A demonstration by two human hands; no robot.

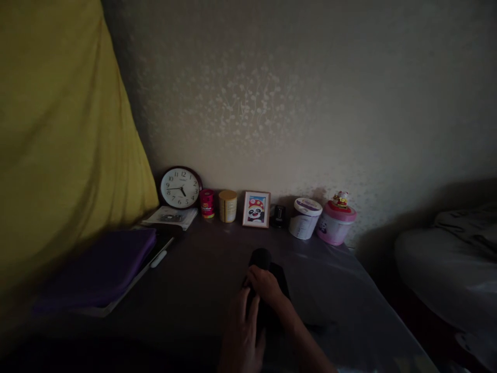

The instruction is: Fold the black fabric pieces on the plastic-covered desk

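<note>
In the head view, a black object with a rounded top (260, 257) lies or stands on the dark table (202, 280) in front of me; dim light hides its exact kind. My right hand (266, 284) is closed over its upper part, with the fingers curled around it. Just below and to the left, my left hand (244, 326) rests against the same black object with fingers stretched out and slightly apart. A flat dark piece (278, 274) shows beside and beneath my right hand; whether it joins the black object I cannot tell.
Along the wall stand a round clock (180, 187), a red tin (207, 203), a yellow canister (228, 206), a framed panda picture (256, 209), a white tub (305, 218) and a pink tub (336, 224). A purple case (104, 267) and white pen (158, 259) lie left.
</note>
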